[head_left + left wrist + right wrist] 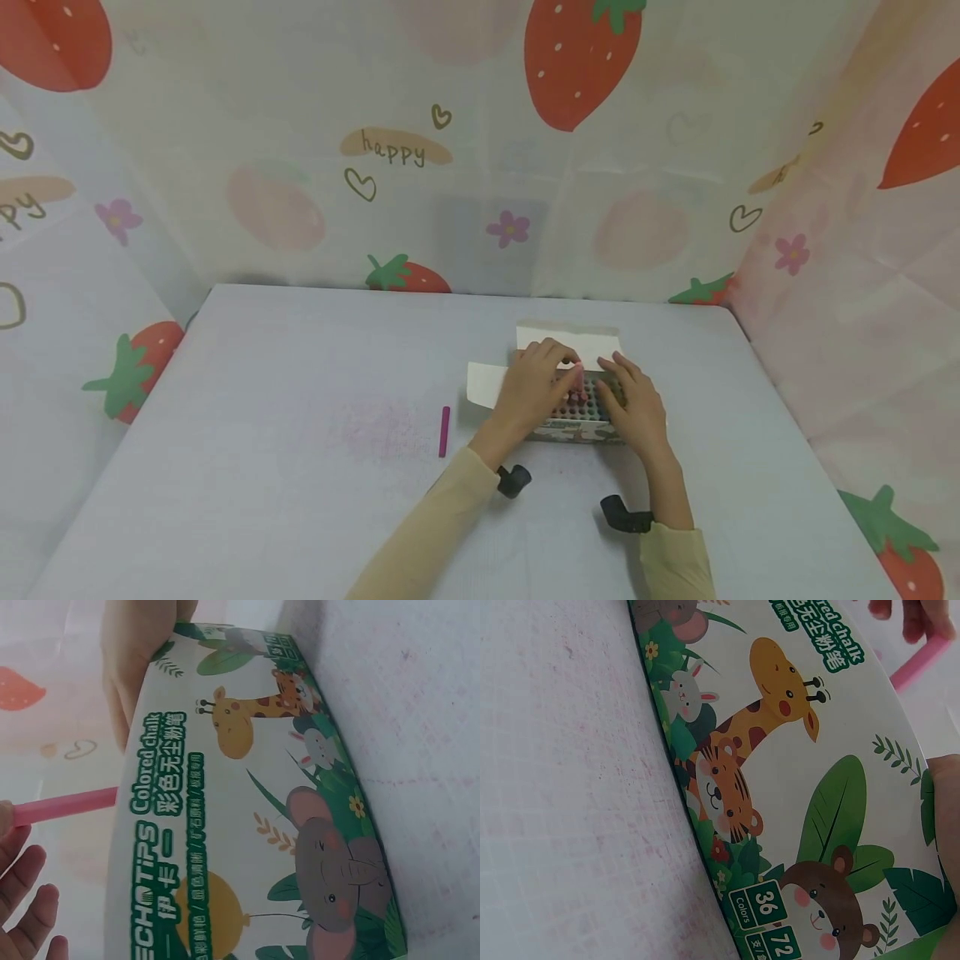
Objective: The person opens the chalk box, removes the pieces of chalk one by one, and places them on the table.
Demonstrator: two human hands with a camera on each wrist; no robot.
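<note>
Left hand (534, 382) has a pink chalk stick (578, 378) pinched between thumb and fingertips over the open chalk box (576, 432), though I can't tell if its lower end is in. Right hand (637, 408) is at the box's 3 o'clock, fingers loosely apart and touching it. Box sits roughly 3 o'clock from the middle of the white table (262, 458), with a purple stick (444, 432) near its 9.
</note>
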